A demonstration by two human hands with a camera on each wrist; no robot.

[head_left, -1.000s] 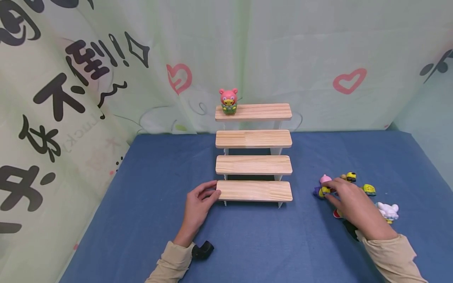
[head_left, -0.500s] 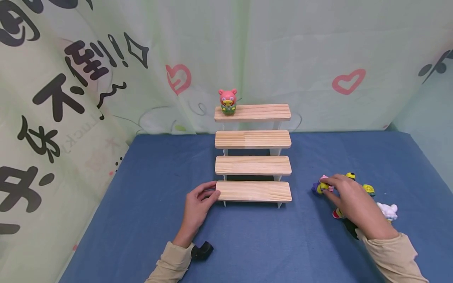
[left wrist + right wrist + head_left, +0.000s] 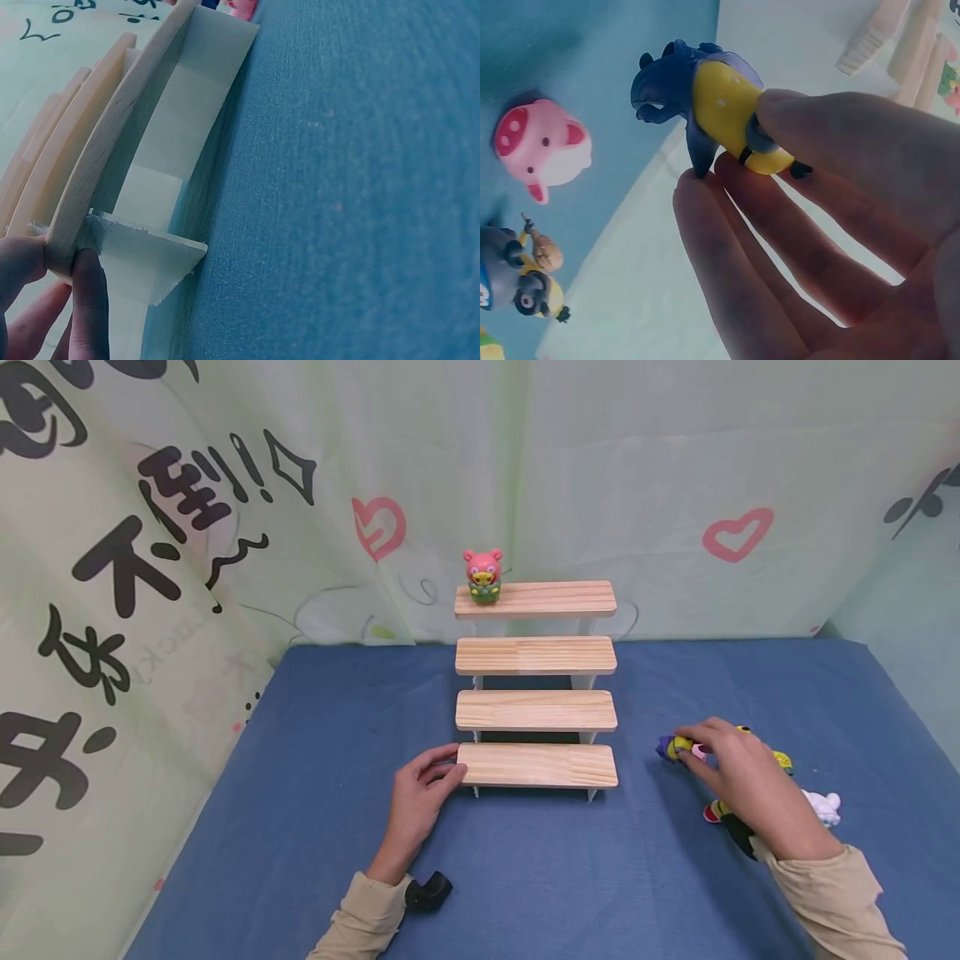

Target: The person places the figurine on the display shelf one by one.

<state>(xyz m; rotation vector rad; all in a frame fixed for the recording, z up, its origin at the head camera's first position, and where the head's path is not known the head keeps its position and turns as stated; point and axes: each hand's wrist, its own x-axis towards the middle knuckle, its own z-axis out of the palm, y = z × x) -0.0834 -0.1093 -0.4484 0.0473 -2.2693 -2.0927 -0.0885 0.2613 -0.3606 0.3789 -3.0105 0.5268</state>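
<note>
My right hand pinches a small yellow figurine with dark blue parts between thumb and fingers. In the right wrist view it lies tilted, held off the blue cloth. My left hand grips the left end of the lowest board of a four-step wooden display stand. The left wrist view shows the thumb on one face of that board and a finger on the other. A pink figurine with round ears stands at the left end of the top step.
A pink pig figurine and a small yellow one with goggles lie near the right hand. Farther right are a white figurine and a yellow one. Beneath everything is a blue cloth, with a printed curtain behind.
The right hand has risen slightly and shifted a little to the left and away from me, carrying the yellow-and-blue figurine. My left hand keeps its place on the stand.
</note>
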